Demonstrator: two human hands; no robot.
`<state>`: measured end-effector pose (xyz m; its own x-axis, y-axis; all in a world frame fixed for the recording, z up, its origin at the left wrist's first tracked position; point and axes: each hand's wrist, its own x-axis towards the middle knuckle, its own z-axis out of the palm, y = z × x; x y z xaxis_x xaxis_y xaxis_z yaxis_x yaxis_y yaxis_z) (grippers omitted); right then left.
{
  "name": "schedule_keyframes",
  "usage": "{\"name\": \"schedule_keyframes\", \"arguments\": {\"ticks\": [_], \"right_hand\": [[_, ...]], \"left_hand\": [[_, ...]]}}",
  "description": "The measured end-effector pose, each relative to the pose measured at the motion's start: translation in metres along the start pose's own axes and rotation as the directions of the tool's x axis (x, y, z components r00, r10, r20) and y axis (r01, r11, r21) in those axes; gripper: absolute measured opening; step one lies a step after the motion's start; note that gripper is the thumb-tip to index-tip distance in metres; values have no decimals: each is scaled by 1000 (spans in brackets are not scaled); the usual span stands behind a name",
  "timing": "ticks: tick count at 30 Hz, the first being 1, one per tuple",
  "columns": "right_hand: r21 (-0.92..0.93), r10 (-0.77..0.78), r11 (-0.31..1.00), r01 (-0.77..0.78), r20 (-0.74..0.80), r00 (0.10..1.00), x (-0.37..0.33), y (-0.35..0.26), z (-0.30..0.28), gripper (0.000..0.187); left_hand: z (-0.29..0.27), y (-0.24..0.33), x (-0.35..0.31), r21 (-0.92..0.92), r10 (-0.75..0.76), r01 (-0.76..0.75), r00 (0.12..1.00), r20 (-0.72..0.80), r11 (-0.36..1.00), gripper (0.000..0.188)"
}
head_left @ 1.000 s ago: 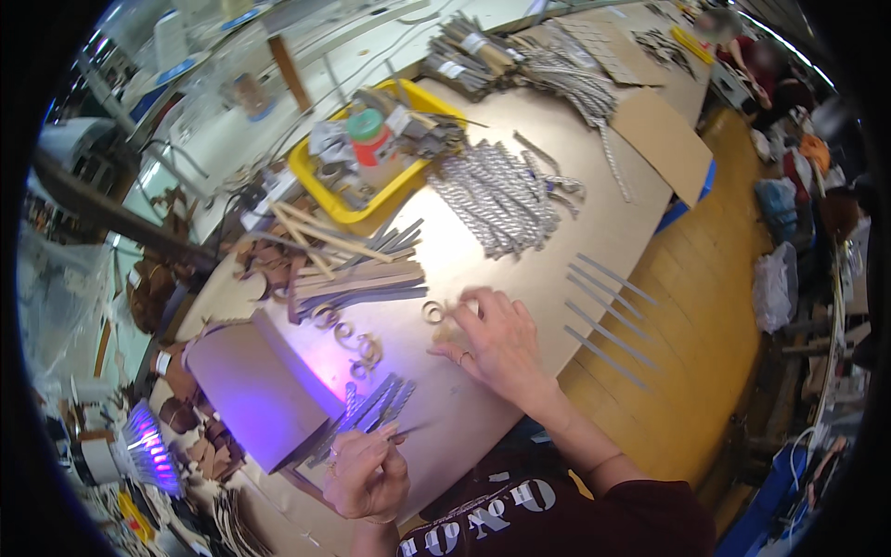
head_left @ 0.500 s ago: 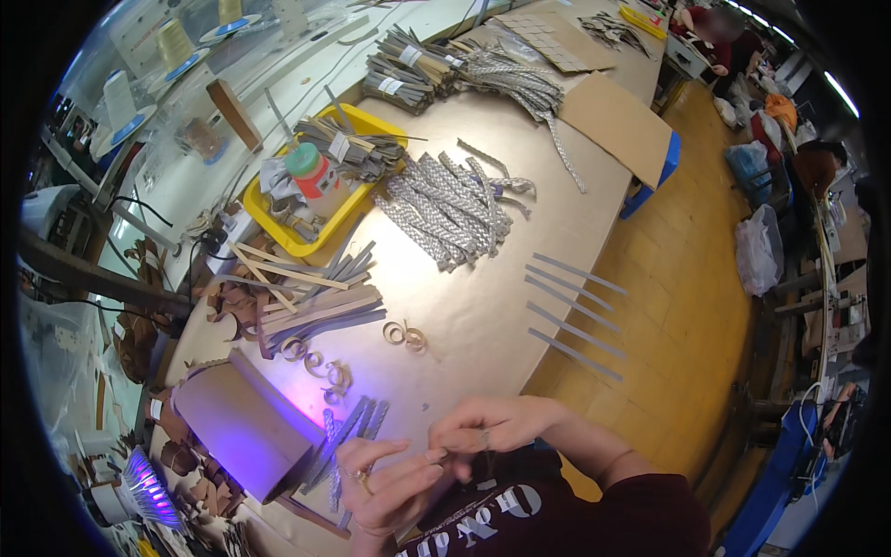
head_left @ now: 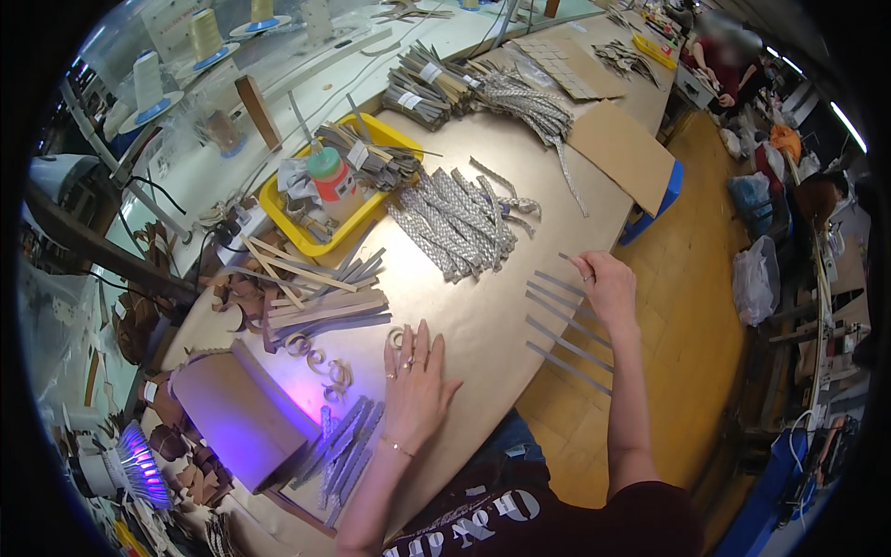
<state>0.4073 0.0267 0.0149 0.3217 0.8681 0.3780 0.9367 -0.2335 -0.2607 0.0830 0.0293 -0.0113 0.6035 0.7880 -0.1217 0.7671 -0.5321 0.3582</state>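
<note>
My left hand (head_left: 415, 385) lies flat on the table with its fingers spread. Its fingertips reach a small curled tan strip (head_left: 396, 338), and nothing is gripped in it. At the table's right edge, my right hand (head_left: 608, 286) pinches the farthest of several thin grey strips (head_left: 563, 256), whose short end pokes out past the fingers. The other grey strips (head_left: 568, 332) lie side by side and jut out over the edge. Beside my left wrist is a small pile of grey strips (head_left: 345, 453).
Braided grey bands (head_left: 450, 223) lie mid-table, near a yellow tray (head_left: 329, 243) holding a green-capped bottle (head_left: 327, 172). A curved brown cover (head_left: 237, 418) stands by a purple-lit lamp (head_left: 139, 469). Cardboard (head_left: 626, 153) lies at the far right. Another person (head_left: 722, 65) is in the distance.
My hands, earlier close together near my body, have parted. The left went forward and flattened on the table; the right reached out to the farthest strip at the edge.
</note>
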Motion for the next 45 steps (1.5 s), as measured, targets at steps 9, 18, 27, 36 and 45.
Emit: {"name": "schedule_keyframes", "arguments": {"ticks": [9, 18, 27, 36, 45], "right_hand": [[-178, -328, 931, 318, -34, 944, 11, 21, 11, 14], [329, -139, 935, 132, -1, 990, 37, 25, -4, 24], [436, 162, 852, -290, 308, 938, 27, 21, -42, 31], [209, 74, 911, -354, 763, 642, 47, 36, -15, 37], [190, 108, 853, -486, 847, 521, 57, 34, 5, 43]], "left_hand": [[-4, -15, -49, -18, -98, 97, 994, -53, 995, 69], [-5, -15, -49, -37, -95, 94, 995, -33, 995, 68], [-8, -15, -49, -101, -112, 111, 994, -6, 989, 70], [-18, -29, -47, -27, -166, 165, 985, -39, 986, 64], [-20, -35, -52, -43, -174, 172, 983, -52, 984, 66]]}}
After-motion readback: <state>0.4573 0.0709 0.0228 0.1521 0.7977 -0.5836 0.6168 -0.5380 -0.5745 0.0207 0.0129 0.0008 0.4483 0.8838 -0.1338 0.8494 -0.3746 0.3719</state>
